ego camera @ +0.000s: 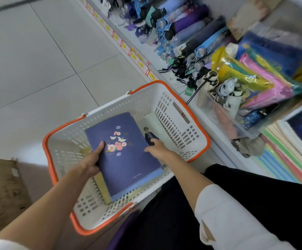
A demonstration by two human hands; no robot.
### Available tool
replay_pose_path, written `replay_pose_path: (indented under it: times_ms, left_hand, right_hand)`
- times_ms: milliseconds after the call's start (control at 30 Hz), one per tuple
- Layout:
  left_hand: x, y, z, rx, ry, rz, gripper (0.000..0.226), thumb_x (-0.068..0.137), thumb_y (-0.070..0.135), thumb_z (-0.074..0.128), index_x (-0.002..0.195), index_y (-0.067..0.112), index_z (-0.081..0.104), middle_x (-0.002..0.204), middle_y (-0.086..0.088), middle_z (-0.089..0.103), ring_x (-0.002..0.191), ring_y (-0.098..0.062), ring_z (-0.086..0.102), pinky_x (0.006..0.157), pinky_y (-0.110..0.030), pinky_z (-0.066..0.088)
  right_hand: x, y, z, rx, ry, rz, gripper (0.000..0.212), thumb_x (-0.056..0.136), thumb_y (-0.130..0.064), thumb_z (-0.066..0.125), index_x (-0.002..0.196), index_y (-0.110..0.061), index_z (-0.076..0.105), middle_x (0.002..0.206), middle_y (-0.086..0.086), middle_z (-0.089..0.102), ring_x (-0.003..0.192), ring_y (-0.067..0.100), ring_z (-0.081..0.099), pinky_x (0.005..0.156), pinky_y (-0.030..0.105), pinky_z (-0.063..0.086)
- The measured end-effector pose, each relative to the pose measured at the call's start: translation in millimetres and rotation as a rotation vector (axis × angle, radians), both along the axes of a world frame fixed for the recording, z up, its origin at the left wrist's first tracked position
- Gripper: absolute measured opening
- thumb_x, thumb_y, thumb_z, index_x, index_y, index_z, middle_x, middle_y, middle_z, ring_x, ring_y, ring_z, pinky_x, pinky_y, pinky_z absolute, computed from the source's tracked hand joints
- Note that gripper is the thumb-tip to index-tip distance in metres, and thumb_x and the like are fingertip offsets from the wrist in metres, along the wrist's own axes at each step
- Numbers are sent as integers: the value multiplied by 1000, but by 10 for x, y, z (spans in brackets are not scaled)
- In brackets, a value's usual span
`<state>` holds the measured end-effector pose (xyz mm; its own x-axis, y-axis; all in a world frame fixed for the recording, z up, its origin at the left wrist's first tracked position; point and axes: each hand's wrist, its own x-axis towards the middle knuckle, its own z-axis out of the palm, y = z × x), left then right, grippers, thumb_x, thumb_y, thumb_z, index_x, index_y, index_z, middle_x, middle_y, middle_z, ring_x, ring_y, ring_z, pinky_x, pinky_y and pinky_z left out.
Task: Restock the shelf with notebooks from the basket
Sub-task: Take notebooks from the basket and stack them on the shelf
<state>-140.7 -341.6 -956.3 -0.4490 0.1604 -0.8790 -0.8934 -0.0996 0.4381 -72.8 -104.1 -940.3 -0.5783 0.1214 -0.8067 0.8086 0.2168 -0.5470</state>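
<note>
A white plastic basket (173, 112) with an orange rim stands on the floor beside the shelf. Inside lies a dark blue notebook (126, 159) with pink flowers on its cover, on top of a yellowish notebook (101, 186). My left hand (90, 159) grips the blue notebook's left edge, thumb on the cover. My right hand (157, 147) reaches past its right edge, fingers on another notebook (152, 130) with a figure printed on it. A stack of pastel-edged notebooks (287, 159) lies on the low shelf at right.
The white shelf (215, 123) holds folded umbrellas (191, 33), a clear bin with small items (226, 112) and coloured plastic packets (254, 76). A cardboard box (2, 186) stands at left. Pale tiled floor (38, 60) stretches to the left of the basket.
</note>
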Motion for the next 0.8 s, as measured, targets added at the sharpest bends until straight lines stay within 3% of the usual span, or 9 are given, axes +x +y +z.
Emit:
replay_pose_path:
  times_ms: [67,133,200,300,400,467,600,733,800]
  left_hand:
    - [-41,154,165,78,27,-30,41,93,41,57,123,14,62,115,-6,68,75,-15,73,68,-37,53]
    - [-73,343,357,109,81,-54,43,94,37,57,129,12,59,101,-5,73,73,-15,73,65,-37,54]
    - [-68,524,591,137,140,-77,42,94,33,58,129,10,58,100,-5,74,72,-16,73,63,-36,55]
    - [-54,779,950,186,223,-119,41,95,30,57,130,8,58,121,-10,65,82,-18,68,67,-36,54]
    - [-29,1037,1342,228,316,-140,38,96,26,57,130,9,58,125,-10,63,85,-20,66,76,-39,54]
    - [-26,1206,1613,238,397,-131,35,97,18,56,130,9,56,128,-12,62,84,-21,64,85,-43,50]
    - [-23,1526,2183,274,490,-210,36,96,13,56,131,8,56,128,-12,62,81,-22,64,81,-43,49]
    - [134,1912,2808,359,571,-296,31,95,16,58,126,12,60,120,-9,67,82,-22,67,69,-40,53]
    - [265,2135,3123,424,673,-330,23,96,17,58,118,17,62,111,-5,70,79,-20,70,63,-35,55]
  right_hand:
    - [67,139,201,-82,-14,-103,50,95,-29,53,139,-7,47,140,19,50,122,36,54,105,49,43]
    - [141,258,454,-204,4,-219,40,96,-33,55,130,-10,57,124,11,63,109,27,64,95,43,52]
    - [237,356,708,-180,84,-243,39,96,-33,57,129,-13,57,121,5,65,106,22,65,93,39,53]
    - [382,493,1102,-120,219,-298,32,97,-26,57,126,-13,59,113,5,69,99,24,68,92,42,54]
    - [526,665,1501,-100,353,-361,35,95,-14,60,129,-18,54,121,5,66,102,26,68,91,45,54]
    - [624,771,1796,-40,429,-340,38,92,-12,63,128,-18,51,121,4,66,98,22,70,84,40,58]
    - [872,926,2423,95,587,-352,35,91,-8,64,118,-27,55,101,-9,69,73,6,71,58,21,55]
    - [1196,1146,3075,212,793,-464,47,85,0,65,118,-33,62,114,-5,69,92,16,71,81,36,59]
    - [1406,1293,3375,198,874,-534,47,84,2,63,113,-34,66,112,0,71,91,21,72,79,38,59]
